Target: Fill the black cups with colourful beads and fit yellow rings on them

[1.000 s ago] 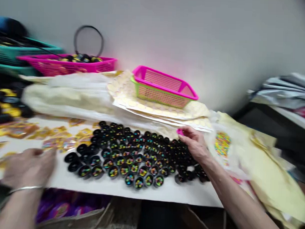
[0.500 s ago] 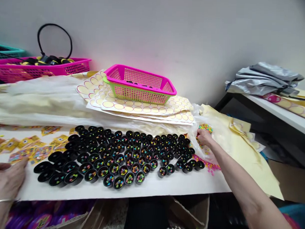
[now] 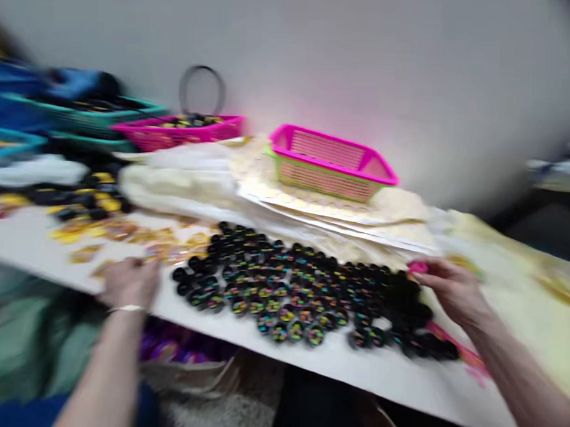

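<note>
Directions are referring to the head view's centre. Two stacked teal baskets (image 3: 106,115) are standing near 10 o'clock. The left hand (image 3: 130,283) is occupying 8 o'clock, near several yellow packets (image 3: 144,235); its fingers are curling, but any grip cannot be told. One pink basket (image 3: 175,135) is standing at 10 o'clock. Dozens of black cups (image 3: 286,294), too blurred for exact counting, are filling 6 o'clock, many containing coloured pieces. A second pink basket (image 3: 333,165) is nesting in one green basket (image 3: 323,181), between 1 and 2 o'clock. Between 3 and 4 o'clock, the right hand (image 3: 451,288) is pinching one small pink object (image 3: 418,267). The white surface (image 3: 26,239) is carrying the cups; a pale wall (image 3: 365,54) is rising behind, at 12 o'clock.
</note>
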The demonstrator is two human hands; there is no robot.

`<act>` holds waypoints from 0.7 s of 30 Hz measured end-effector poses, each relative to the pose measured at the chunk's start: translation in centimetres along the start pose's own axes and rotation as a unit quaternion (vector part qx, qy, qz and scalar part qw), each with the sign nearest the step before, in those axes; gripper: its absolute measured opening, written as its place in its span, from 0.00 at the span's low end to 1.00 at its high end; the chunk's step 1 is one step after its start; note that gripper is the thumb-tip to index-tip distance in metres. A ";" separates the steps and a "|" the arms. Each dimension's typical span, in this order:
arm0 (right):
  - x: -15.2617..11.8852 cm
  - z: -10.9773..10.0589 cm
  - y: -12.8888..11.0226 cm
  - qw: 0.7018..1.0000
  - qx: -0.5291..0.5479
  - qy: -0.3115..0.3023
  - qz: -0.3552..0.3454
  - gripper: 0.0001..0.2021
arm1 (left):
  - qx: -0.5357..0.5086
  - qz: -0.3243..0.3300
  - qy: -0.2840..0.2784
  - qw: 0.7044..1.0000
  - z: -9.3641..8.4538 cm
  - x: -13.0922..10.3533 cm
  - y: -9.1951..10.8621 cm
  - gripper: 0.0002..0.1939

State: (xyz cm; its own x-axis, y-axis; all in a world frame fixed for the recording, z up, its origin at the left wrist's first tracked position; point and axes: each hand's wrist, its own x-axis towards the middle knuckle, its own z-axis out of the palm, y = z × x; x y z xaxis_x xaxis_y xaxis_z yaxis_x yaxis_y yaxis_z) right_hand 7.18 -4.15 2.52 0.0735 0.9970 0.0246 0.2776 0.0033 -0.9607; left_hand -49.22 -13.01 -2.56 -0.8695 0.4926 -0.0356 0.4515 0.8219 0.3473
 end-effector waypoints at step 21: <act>3.8 38.8 -8.9 0.736 -0.384 -0.373 -0.415 0.09 | -0.030 0.036 0.117 0.992 3.2 0.8 -3.3 0.19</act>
State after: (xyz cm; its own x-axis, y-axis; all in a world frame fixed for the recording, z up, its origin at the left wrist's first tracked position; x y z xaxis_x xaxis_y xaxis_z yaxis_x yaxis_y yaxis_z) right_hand -32.20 2.60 0.47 -0.8932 0.4425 0.0799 0.4109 0.8754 -0.2546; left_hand -50.70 -14.40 -6.77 -0.8613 0.4638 0.2075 0.5075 0.7655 0.3957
